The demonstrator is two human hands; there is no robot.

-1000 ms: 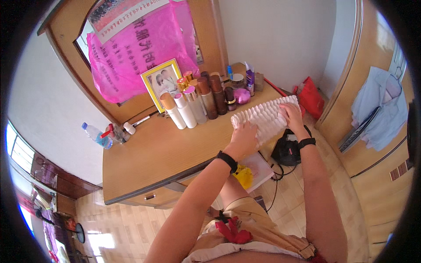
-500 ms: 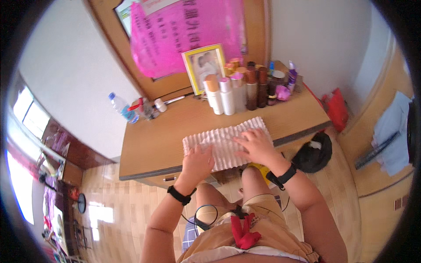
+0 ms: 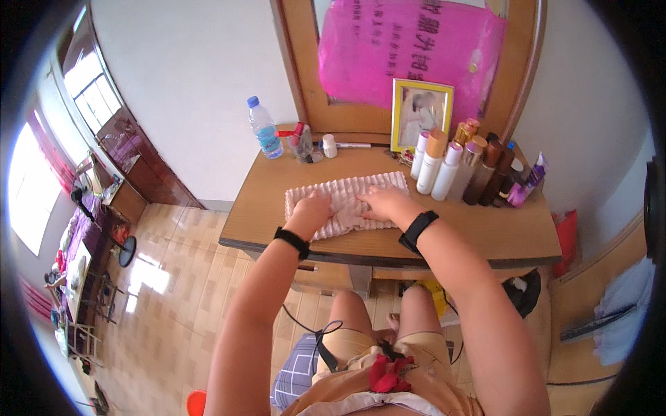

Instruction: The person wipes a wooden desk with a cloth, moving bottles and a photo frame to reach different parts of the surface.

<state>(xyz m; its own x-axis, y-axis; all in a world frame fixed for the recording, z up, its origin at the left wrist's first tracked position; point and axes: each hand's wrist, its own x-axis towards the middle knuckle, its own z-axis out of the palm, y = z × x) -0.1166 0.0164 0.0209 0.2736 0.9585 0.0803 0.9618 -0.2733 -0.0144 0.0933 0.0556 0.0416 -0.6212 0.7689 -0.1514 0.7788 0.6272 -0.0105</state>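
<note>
A pale pink ribbed towel lies folded in a rough rectangle on the wooden desk, with ripples across its middle. On its left part rests my left hand, palm down, fingers turned inward and pressed to the cloth. Opposite it, my right hand lies on the right part, its fingers spread toward the left hand. Both hands touch the towel from above, and neither lifts it. The undersides of the fingers are hidden.
Right of the towel stand several cosmetic bottles before a yellow picture frame. At the desk's far left are a water bottle, a clear cup and a small white jar. A pink plastic sheet hangs behind.
My view has turned, shifting the desk in the picture. The towel lies farther in from the desk's front edge, which it overhung before. Both hands have moved forward with it.
</note>
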